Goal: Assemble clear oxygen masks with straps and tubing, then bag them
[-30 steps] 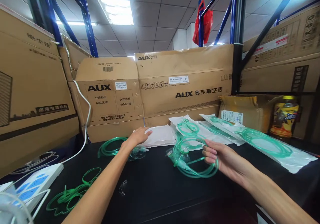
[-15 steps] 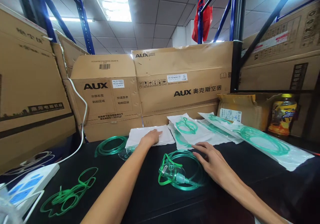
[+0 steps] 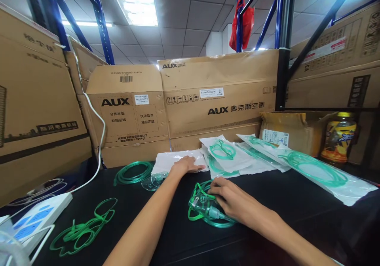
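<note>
My left hand [image 3: 187,164] rests open on a flat white packet [image 3: 166,160], its fingers spread towards the right edge. In the middle of the black table, my right hand [image 3: 228,196] curls its fingers over the coiled tubing of a clear green oxygen mask [image 3: 203,204]. Its fingertips are partly hidden by the hand. A green elastic strap [image 3: 194,217] loops round this mask. Beside my left wrist lies another clear mask [image 3: 154,181], partly covered by the forearm, next to a coil of green tubing [image 3: 133,172].
Packets with green tubing [image 3: 222,151] lie at the back, and a longer packet [image 3: 319,170] on the right. Loose green straps [image 3: 84,230] and a white power strip [image 3: 41,216] are on the left. Cardboard boxes [image 3: 213,111] wall the back; a drink bottle [image 3: 338,139] stands right.
My right hand has moved left and down from beside the coil onto the masked coil's tubing. My left hand has slid slightly right and nearer on the white packet.
</note>
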`<action>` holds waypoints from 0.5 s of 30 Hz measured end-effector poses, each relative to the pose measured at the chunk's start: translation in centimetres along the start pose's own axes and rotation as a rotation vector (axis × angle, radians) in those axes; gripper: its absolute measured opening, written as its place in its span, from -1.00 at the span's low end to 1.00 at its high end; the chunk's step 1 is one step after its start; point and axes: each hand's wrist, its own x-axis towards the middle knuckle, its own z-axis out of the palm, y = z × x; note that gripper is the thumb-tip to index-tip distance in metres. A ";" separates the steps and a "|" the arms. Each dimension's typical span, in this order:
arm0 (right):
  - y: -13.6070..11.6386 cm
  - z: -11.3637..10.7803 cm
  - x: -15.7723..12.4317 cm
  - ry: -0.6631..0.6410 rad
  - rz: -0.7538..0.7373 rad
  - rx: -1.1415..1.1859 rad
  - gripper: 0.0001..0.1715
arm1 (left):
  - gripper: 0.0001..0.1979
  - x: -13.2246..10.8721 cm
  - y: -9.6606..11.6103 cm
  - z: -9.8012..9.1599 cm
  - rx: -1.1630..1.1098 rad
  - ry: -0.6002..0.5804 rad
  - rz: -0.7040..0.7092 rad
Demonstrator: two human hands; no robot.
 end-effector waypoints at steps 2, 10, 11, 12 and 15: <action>0.0 0.2 0.2 -0.008 -0.010 0.010 -0.62 | -0.58 -1.4 0.5 -0.9 -0.041 0.067 0.037; 0.5 0.9 -0.4 0.062 0.027 0.117 -0.73 | -0.54 -12.0 3.0 -3.4 -0.252 0.237 0.274; 0.6 1.1 -0.3 0.073 0.028 0.130 -0.73 | -0.52 -13.7 3.1 -3.2 -0.269 0.231 0.294; 0.7 1.2 -0.3 0.083 0.030 0.140 -0.72 | -0.52 -15.3 3.1 -2.9 -0.289 0.220 0.305; 0.7 1.2 -0.4 0.121 0.056 0.158 -0.70 | -0.56 -18.7 2.8 -1.6 -0.372 0.118 0.220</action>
